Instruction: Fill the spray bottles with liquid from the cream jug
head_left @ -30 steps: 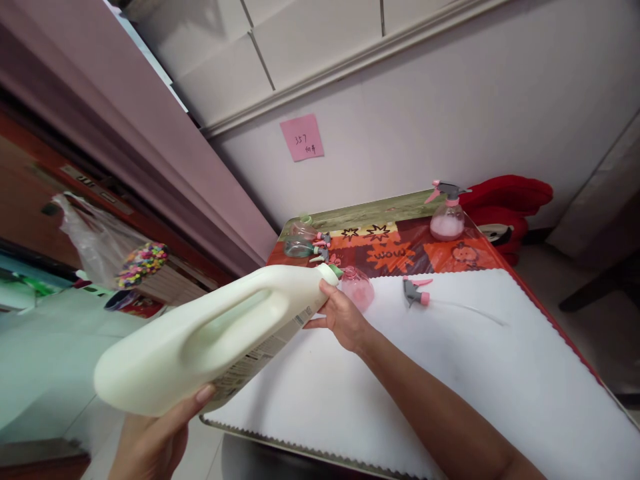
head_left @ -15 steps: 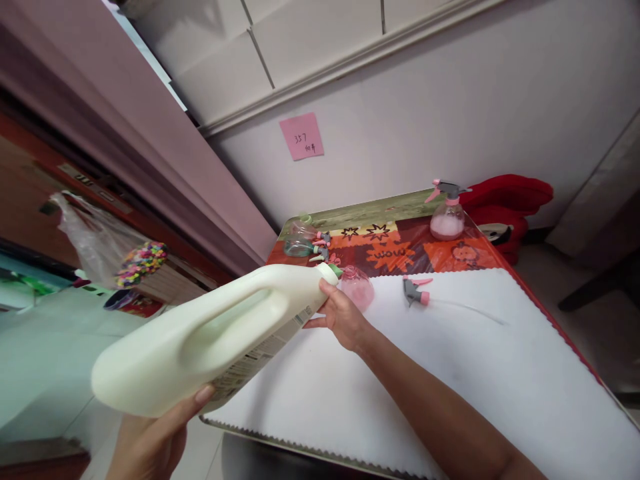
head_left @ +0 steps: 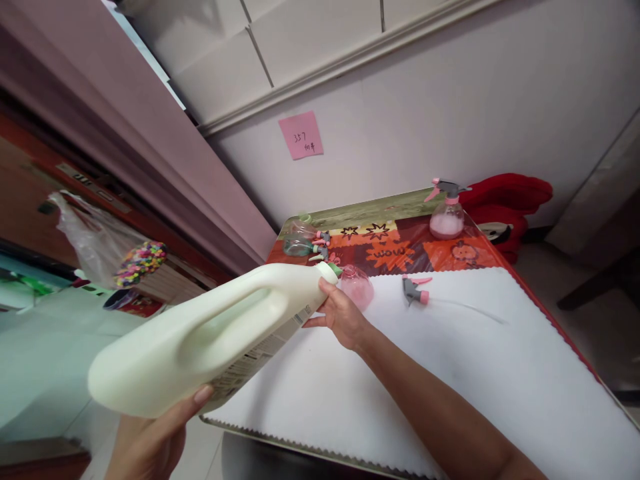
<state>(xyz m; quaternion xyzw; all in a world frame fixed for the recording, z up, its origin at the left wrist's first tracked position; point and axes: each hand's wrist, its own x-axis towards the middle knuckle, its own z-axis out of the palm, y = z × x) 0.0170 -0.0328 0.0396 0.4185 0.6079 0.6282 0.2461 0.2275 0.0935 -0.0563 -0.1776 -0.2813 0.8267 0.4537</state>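
Note:
A large pale detergent jug (head_left: 240,280) with a moulded handle lies tilted between my hands, its neck and green spout toward the right. My left hand (head_left: 163,427) supports it from below near its base, thumb on the labelled side. At the neck end, my right hand (head_left: 343,313) grips the jug, thumb on top and fingers partly hidden underneath. Right at the spout stands a pink transparent bottle (head_left: 358,289) without a sprayer head; the jug's spout is at its mouth. To its right, a grey-and-pink sprayer head (head_left: 416,292) with a long clear tube lies on the white mat.
The white mat (head_left: 480,373) covers the table's near part. A filled spray bottle (head_left: 447,221) stands at the back right. Other bottles (head_left: 299,247) and sprayer heads (head_left: 321,253) lie at the back left. A red plush item (head_left: 515,200) sits beyond the table's right edge.
Almost nothing differs. The jug's base end has shifted very slightly left, while both hands keep the same hold and the spout stays at the pink bottle.

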